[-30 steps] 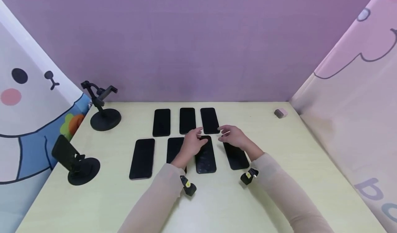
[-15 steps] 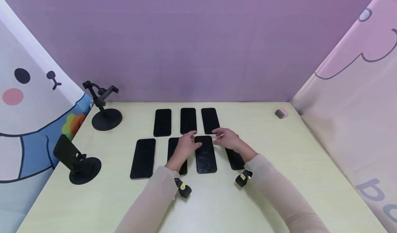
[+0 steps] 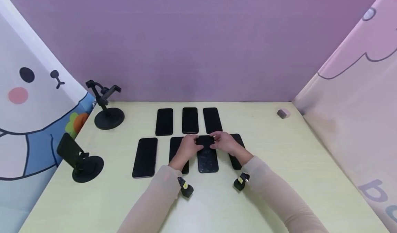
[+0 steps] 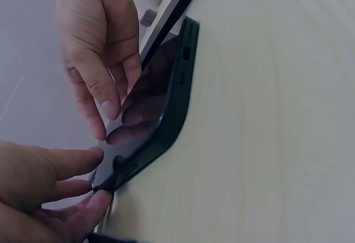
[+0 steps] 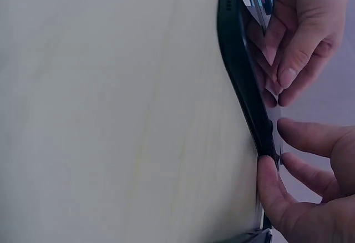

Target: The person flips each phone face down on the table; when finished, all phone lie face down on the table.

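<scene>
Black phones lie in two rows on the pale yellow desk (image 3: 279,164) in the head view: three in the far row, four in the near row. Both hands meet at the far end of the middle phone (image 3: 207,155), third from the left in the near row. The left hand (image 3: 187,146) curls over its far left corner, partly covering the phone to its left (image 3: 175,149); the right hand (image 3: 225,142) curls over the far right corner, above the phone on the right (image 3: 236,150). Two black phone stands (image 3: 107,112) sit at the left of the desk, and a small pink block (image 3: 283,113) lies far right.

From the left wrist, the middle phone (image 4: 161,115) lies flat on the desk, seen edge-on. The left hand (image 4: 39,190) pinches its corner between thumb and fingers (image 4: 72,162), while the right hand (image 4: 100,49) touches the screen with bent fingertips.

From the right wrist, the same phone (image 5: 244,82) runs as a dark edge along the desk. The right hand (image 5: 310,176) pinches its end with thumb below and fingers above; the left hand (image 5: 305,26) rests curled fingertips on the screen.
</scene>
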`<state>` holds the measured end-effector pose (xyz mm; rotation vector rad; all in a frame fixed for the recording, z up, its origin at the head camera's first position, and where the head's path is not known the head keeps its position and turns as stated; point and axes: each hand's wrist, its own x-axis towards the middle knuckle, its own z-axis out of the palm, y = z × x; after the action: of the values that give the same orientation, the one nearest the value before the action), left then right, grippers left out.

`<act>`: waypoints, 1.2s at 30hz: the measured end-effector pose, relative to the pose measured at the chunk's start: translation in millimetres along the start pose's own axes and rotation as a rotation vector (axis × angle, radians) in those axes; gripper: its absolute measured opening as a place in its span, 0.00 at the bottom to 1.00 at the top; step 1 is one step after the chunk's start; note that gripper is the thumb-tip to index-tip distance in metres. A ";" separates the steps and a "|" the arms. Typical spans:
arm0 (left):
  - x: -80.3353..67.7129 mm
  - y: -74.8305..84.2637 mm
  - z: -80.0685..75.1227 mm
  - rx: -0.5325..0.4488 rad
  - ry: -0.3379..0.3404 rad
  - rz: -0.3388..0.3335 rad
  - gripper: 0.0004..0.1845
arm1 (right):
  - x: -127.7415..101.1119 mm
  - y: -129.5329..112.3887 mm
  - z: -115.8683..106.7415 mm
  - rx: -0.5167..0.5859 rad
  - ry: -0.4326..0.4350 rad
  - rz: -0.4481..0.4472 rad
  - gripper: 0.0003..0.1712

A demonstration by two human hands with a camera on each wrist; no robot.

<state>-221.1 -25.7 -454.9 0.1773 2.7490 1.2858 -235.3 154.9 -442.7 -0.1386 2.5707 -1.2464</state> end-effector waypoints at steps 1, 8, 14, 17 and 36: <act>0.9 0.6 -0.4 0.009 -0.002 0.004 0.24 | 0.3 0.1 0.0 0.001 0.007 0.004 0.26; 3.8 -0.9 -0.9 0.033 -0.006 -0.017 0.25 | 2.6 0.5 3.9 0.064 0.044 0.031 0.26; 4.1 -3.8 1.7 0.036 0.014 0.007 0.24 | 1.6 5.6 4.4 0.181 0.051 0.027 0.25; 2.5 -3.5 2.9 0.040 0.022 0.026 0.23 | 0.1 8.2 3.1 0.248 0.040 0.009 0.25; -0.2 -1.9 7.2 -0.037 0.024 0.089 0.21 | -2.5 6.6 -15.0 0.502 -0.075 -0.042 0.25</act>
<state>-220.0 -21.5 -460.9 0.2868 2.7638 1.3687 -237.0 170.8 -438.6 -0.1302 2.1228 -1.8163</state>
